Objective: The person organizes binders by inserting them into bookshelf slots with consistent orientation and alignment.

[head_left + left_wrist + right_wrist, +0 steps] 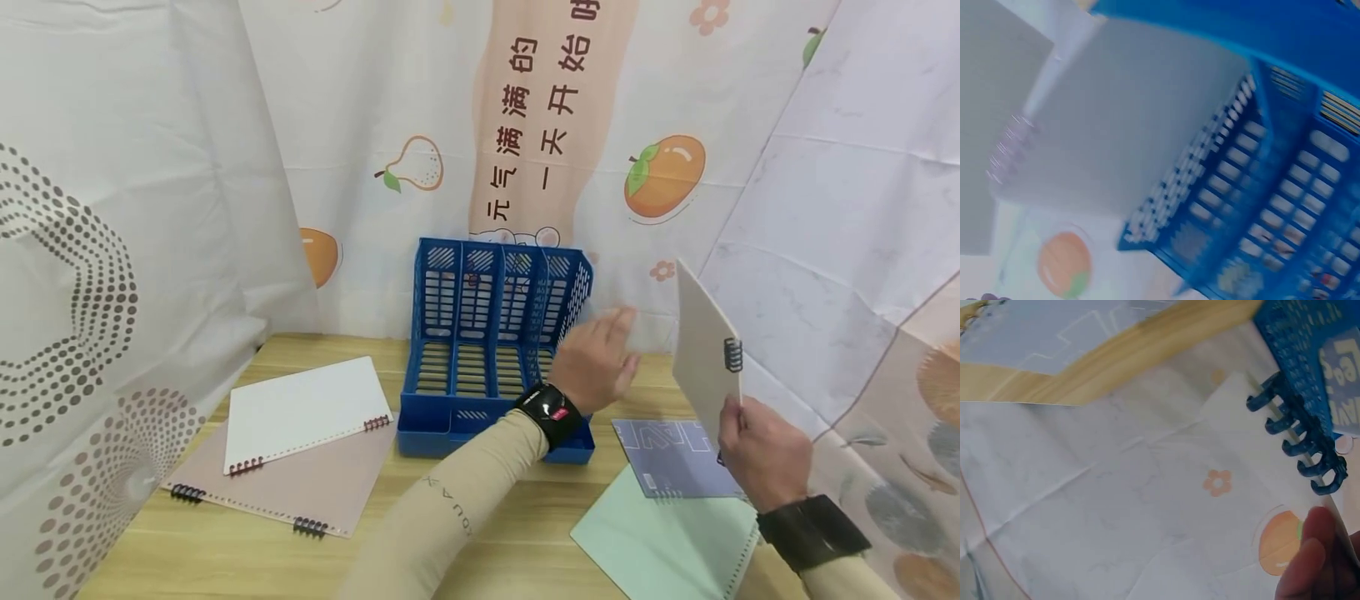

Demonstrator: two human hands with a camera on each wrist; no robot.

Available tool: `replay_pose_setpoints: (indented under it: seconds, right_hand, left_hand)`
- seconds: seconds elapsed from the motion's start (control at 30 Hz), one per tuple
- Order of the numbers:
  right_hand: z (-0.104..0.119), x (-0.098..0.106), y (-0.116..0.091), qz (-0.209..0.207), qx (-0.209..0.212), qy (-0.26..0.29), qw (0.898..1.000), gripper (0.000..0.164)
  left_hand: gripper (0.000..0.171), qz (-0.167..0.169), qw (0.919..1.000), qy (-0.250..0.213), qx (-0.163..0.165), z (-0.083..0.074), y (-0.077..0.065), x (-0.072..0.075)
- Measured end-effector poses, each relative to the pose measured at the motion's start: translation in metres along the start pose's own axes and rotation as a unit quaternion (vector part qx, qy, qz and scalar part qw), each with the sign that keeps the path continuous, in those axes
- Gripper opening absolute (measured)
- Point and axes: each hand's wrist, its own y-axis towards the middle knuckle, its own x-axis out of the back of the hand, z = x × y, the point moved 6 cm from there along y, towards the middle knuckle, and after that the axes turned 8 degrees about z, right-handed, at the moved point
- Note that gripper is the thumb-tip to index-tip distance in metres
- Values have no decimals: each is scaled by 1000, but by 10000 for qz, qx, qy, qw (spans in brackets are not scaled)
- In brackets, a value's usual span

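Note:
My right hand (765,454) pinches a pale ring-bound notebook (705,350) by its lower edge and holds it upright above the table's right side. In the right wrist view, dark coil rings (1300,437) run along the notebook's edge, just above the fingers (1313,556). My left hand (596,358) hovers at the right side of a blue file rack (427,408), its fingers stretched out and holding nothing. Part of this hand hides the rack's rightmost slot. Slotted walls of the rack (1260,187) fill the right of the left wrist view, which is blurred.
On the left lie a white notebook (307,408) and, under it, a pinkish-beige notebook (337,483). To the right, a purple-blue notebook (675,458) overlaps a mint-green notebook (667,542). Printed curtains (360,83) hang behind and beside the wooden table (225,558).

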Motion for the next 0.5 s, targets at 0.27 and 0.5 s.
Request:
replay_pose_setpoints:
  seconds: [0.27, 0.5]
  right_hand:
    - [10, 8, 18, -431, -454, 489, 9968, 41]
    - [24, 17, 32, -1315, -290, 778, 9878, 42]
  left_hand:
    - [56, -205, 9944, -383, 964, 70, -17, 15]
    - [44, 650, 9705, -212, 2312, 139, -41, 19]
